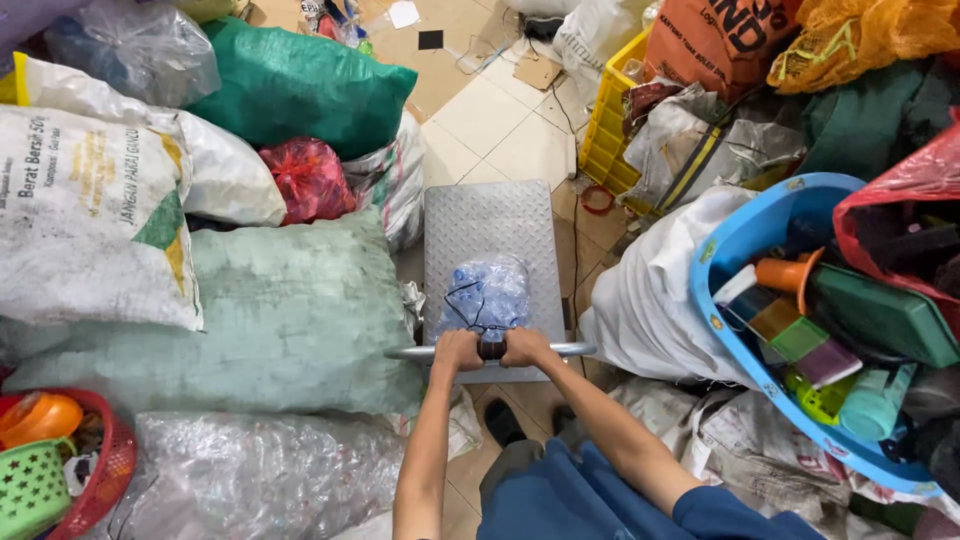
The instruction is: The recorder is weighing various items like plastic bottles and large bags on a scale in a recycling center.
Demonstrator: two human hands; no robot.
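Observation:
My left hand (pixel 457 350) and my right hand (pixel 525 347) both grip the metal handle bar (pixel 570 349) of a grey steel platform (pixel 487 220) that lies flat on the tiled floor ahead of me. A clear plastic bag of crushed bottles (pixel 485 293) rests on the platform's near end, just beyond my knuckles. A dark fitting sits on the bar between my hands.
Large filled sacks (pixel 280 310) crowd the left side, with a red bag (pixel 308 178) and a green one (pixel 300 85) behind. A blue tub (pixel 720 250) of mixed plastic items, a white sack (pixel 660 290) and a yellow crate (pixel 605 130) stand on the right. Tiled floor (pixel 500 120) runs ahead.

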